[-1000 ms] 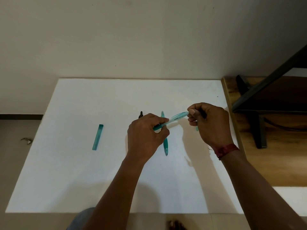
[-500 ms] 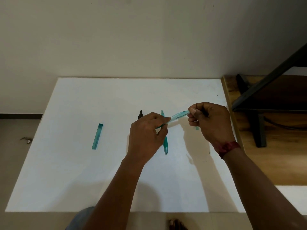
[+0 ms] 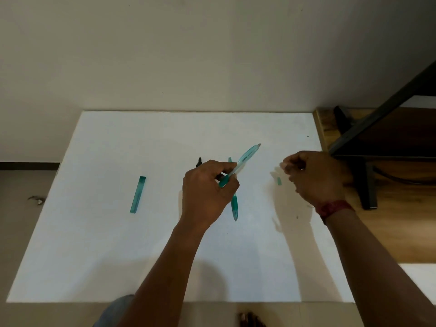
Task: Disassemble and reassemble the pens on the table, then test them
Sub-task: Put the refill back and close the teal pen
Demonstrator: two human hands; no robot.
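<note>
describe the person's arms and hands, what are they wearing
The left hand and right hand are bare, with no gloves. The left forearm and right forearm are bare too, and no sleeve is in view. The only clear thing worn is a red band around the right wrist. The right hand is blurred, so a ring cannot be ruled out.

Beige wall (image 3: 188, 55) behind white table (image 3: 118, 256). Rt: wood surface (image 3: 401, 232) w/ black metal frame (image 3: 377, 119). Lt: tan floor (image 3: 21, 223), dark skirting (image 3: 28, 165).
</note>
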